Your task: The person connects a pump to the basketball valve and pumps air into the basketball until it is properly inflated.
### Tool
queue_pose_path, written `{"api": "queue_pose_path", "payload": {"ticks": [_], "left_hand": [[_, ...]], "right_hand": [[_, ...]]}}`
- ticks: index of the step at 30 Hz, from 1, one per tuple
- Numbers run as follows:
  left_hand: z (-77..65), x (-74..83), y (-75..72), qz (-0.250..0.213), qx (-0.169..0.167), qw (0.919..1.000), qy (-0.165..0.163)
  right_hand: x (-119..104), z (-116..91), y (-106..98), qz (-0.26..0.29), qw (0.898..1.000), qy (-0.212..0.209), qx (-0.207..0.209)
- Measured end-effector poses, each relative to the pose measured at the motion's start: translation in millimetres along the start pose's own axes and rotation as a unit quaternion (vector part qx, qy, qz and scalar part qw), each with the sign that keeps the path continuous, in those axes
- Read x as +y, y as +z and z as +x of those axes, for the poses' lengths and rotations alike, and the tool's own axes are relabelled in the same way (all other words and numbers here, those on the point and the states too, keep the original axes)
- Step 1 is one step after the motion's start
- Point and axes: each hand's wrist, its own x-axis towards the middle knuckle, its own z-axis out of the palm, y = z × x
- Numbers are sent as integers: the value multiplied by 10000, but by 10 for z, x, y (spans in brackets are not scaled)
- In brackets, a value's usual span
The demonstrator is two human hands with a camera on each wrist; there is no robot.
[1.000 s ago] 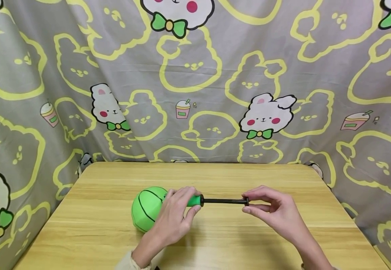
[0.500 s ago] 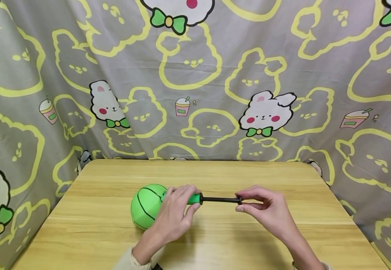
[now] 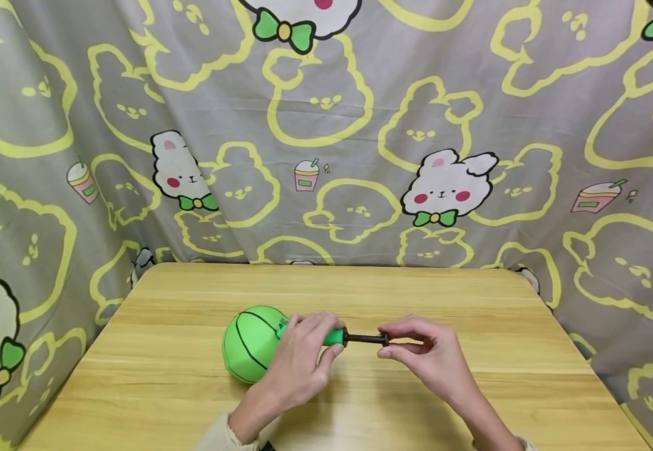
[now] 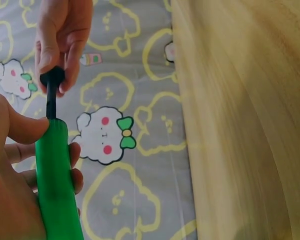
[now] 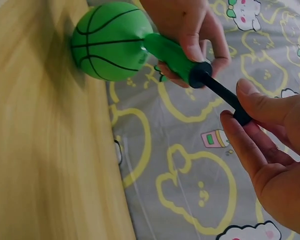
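A green ball with black lines (image 3: 251, 344) rests on the table, its right side joined to the tip of a green hand pump (image 5: 171, 54). My left hand (image 3: 302, 363) grips the pump's green barrel, with fingers over the far side and thumb on the near side. A black rod (image 3: 365, 339) sticks out of the barrel toward the right. At its end, my right hand (image 3: 430, 351) pinches the black handle (image 5: 241, 116) between thumb and fingers. In the left wrist view the barrel (image 4: 57, 180) lies along the left palm, and the ball is out of that view.
The wooden table (image 3: 191, 413) spreads under both hands, with its far edge near the curtain. A grey curtain (image 3: 354, 125) with yellow bear outlines and white rabbits hangs behind the table and along both sides.
My right hand has moved left, pushing the black rod farther into the barrel, so less of it shows. My left hand keeps its grip; ball and pump have shifted slightly right in view.
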Motion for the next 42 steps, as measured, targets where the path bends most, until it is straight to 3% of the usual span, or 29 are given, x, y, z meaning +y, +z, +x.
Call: {"api": "queue_pose_path", "payload": {"ticks": [7, 21, 28, 35, 42], "left_hand": [[-16, 41, 25, 36, -46, 10000, 50], [-48, 111, 94, 4, -133, 9998, 174], [-61, 62, 53, -64, -185, 9993, 319], [-35, 23, 7, -119, -261, 9993, 256], [-74, 12, -1, -145, -274, 9994, 160]], "right_hand": [[47, -21, 120, -119, 9998, 61, 134], [74, -50, 199, -224, 9990, 373, -38], [2, -65, 175, -252, 9991, 242, -235], [-51, -80, 63, -169, 9997, 6, -188], [-60, -149, -39, -163, 9993, 223, -241]]}}
